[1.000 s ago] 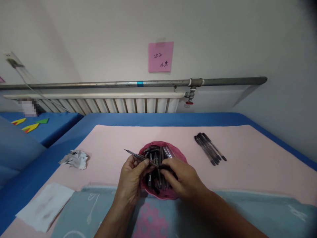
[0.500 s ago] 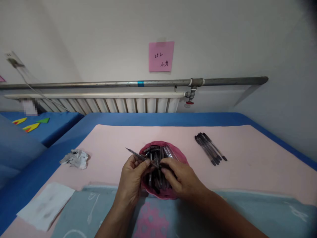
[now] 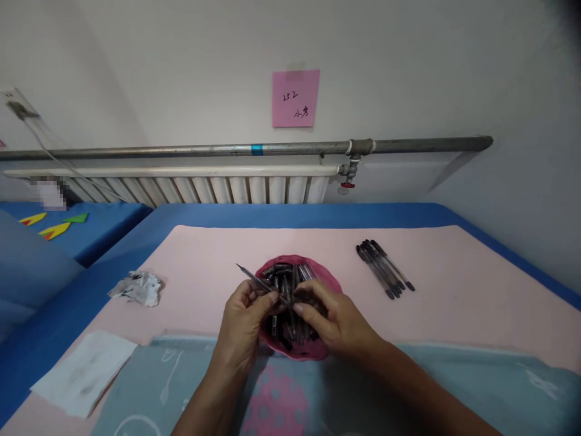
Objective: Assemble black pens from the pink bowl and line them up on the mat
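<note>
Over a round pink basket (image 3: 333,281) full of dark and clear pen parts, both my hands work close together. My left hand (image 3: 245,315) pinches a thin pen refill (image 3: 254,277) between thumb and fingers, its fine tip pointing up and to the left. The refill's rear end runs toward my right hand (image 3: 336,318), whose thumb and fingers are curled at that end. What lies between those right fingertips is dark and too small to make out. Clear tubes (image 3: 307,272) lean at the basket's back side.
Several black-capped pens (image 3: 384,269) lie in a bundle on the pink table mat (image 3: 454,272). At the left are a crumpled stained tissue (image 3: 138,287) and a folded white cloth or paper (image 3: 84,372). A grey-green cloth (image 3: 463,387) covers the front edge.
My right fingers have shifted slightly and parted a little at the refill's rear end. The left hand keeps its pinch. The whole view has moved slightly.
</note>
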{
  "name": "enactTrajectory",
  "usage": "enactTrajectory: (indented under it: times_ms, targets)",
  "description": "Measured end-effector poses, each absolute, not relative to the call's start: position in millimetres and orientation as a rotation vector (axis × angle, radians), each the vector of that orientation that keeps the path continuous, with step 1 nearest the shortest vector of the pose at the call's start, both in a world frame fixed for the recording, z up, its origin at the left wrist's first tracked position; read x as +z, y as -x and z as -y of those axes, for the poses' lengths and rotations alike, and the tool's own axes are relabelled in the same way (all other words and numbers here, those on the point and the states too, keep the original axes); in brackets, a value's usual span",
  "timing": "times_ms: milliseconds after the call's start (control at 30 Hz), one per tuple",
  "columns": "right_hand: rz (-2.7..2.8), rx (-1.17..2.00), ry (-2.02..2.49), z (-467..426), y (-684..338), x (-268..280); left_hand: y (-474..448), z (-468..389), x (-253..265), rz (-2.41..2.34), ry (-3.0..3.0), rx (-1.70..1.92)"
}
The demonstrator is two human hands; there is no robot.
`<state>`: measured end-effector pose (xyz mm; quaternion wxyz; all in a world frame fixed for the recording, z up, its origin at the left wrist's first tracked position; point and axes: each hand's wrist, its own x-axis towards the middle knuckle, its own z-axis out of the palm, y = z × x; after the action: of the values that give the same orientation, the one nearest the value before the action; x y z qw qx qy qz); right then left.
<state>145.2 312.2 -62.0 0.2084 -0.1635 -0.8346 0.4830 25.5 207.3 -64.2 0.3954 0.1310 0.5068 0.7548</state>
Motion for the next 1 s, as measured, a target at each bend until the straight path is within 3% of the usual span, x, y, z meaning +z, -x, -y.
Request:
enactTrajectory:
  times_ms: [133, 267, 500, 600, 667, 833, 1000]
  targets:
    - [2.459, 1.142, 0.426, -313.1, -147.4, -58.5, -24.7, -207.8, -64.8, -1.328, -0.318, 1.929]
    - [2.446, 1.207, 0.415, -314.5, -147.9, -60.4, -25.0, -207.6, -65.7, -1.312, -0.324, 1.926]
    - [2.019, 2.05, 0.56, -313.4, -146.6, -66.5, -26.0, -205.5, -63.0, -1.255, -0.438, 1.912]
    - [1.979, 2.166, 0.551, -314.6, -148.3, -59.5, -25.5, -204.5, -61.7, -1.234, -0.47, 1.901]
    - [2.137, 1.969, 0.581, -318.0, -150.4, -51.7, -24.6, -204.3, -61.7, -1.237, -0.468, 1.898]
    - [2.759, 1.014, 0.595, -327.2, -158.8, -41.5, -23.2, -204.0, -62.1, -1.287, -0.433, 1.88]
    - [3.056, 0.63, 0.441, -324.0, -159.7, -54.1, -26.2, -204.6, -62.8, -1.301, -0.399, 1.822]
